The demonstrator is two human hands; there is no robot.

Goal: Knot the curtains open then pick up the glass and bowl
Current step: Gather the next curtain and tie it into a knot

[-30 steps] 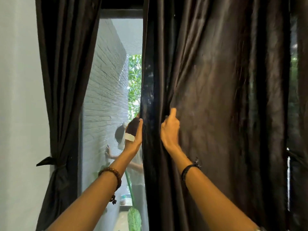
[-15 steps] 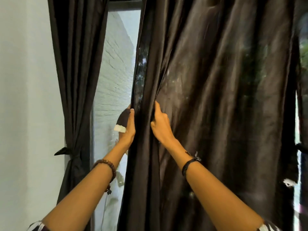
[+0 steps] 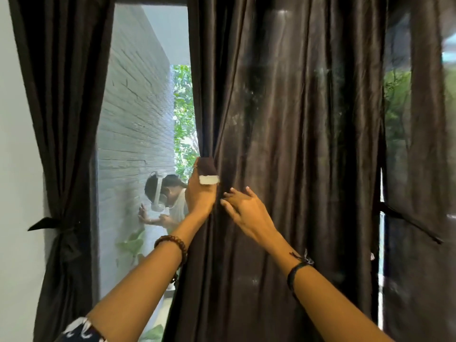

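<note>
Curtain-knotting is in hand: left hand (image 3: 201, 193) pinches the right curtain (image 3: 283, 144) edge, right hand (image 3: 246, 208) fingers spread loosely on it, empty; next, gather the folds.

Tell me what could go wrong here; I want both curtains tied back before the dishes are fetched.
1. The left hand pinches only the edge of the hanging curtain, so most of the wide panel is ungathered and may slip out of a knot.
2. The right hand lies open on the folds, gripping nothing.
3. The tied curtain hangs close by, so pulling sideways might snag it.
</note>
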